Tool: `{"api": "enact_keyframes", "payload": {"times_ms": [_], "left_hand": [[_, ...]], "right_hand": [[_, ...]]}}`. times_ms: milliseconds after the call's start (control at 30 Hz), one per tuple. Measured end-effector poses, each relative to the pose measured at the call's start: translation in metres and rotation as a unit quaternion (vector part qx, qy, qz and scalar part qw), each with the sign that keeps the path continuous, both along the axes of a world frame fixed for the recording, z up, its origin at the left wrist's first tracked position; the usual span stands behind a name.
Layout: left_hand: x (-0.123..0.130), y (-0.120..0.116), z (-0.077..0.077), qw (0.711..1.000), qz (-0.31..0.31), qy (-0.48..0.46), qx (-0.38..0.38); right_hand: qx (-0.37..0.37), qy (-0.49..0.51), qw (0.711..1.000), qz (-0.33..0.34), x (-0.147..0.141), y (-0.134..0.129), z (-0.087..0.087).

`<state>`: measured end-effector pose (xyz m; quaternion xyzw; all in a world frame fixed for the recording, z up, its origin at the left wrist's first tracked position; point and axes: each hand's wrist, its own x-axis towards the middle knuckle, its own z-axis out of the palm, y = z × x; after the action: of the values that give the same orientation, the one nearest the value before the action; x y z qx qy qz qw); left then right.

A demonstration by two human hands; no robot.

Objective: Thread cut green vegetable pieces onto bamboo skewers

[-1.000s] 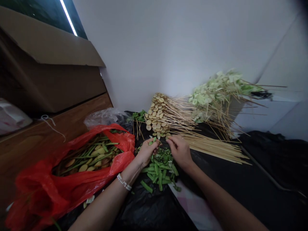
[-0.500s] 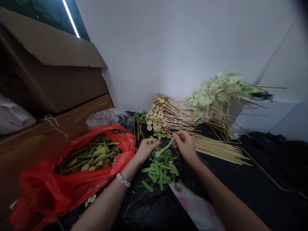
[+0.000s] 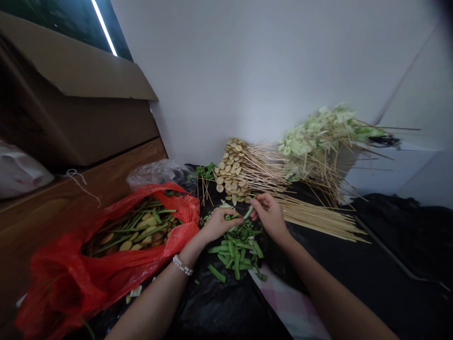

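- The left hand (image 3: 221, 225) wears a white bead bracelet (image 3: 183, 265) on the wrist, and its grip is closed on one long green stalk (image 3: 242, 215).
- The right hand (image 3: 269, 217) holds the other end of this same stalk, with the grip clamped between thumb and fingers.
- The stalk is in the air between the two hands, just above a pile of cut green pieces (image 3: 235, 250).
- This pile lies on a black plastic sheet (image 3: 219, 307), directly under the hands.
- To the left is a red plastic bag (image 3: 179, 236), open, with long green stalks and pale round slices (image 3: 134, 233) inside.
- Behind the hands are skewers with round slices (image 3: 230, 172), and they touch the wall (image 3: 230, 80).
- A long bundle of bare wooden skewers (image 3: 318, 219) lies to the right of the right hand.
- Skewers with pale green leaves (image 3: 314, 137) lean up at the right.
- A cardboard box (image 3: 78, 94) stands on a wooden surface (image 3: 53, 222) at the left.
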<state>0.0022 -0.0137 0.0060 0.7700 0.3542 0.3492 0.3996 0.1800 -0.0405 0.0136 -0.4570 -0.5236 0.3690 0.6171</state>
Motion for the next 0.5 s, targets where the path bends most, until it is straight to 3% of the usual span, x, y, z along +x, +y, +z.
{"api": "enact_keyframes", "payload": {"times_ms": [233, 367, 500], "left_hand": [[-0.0012, 0.0002, 0.0046, 1.0, -0.002, -0.001, 0.008], [-0.0018, -0.002, 0.0075, 1.0, -0.001, -0.015, -0.008], [-0.0011, -0.0057, 0.009, 0.998, -0.003, -0.03, -0.05]], "right_hand": [[-0.024, 0.056, 0.998, 0.03, 0.0034, 0.0068, -0.0043], [-0.081, 0.068, 0.99, 0.094, 0.0026, 0.0053, -0.0029], [-0.087, 0.045, 0.986, 0.133, 0.0008, -0.0009, 0.0017]]}}
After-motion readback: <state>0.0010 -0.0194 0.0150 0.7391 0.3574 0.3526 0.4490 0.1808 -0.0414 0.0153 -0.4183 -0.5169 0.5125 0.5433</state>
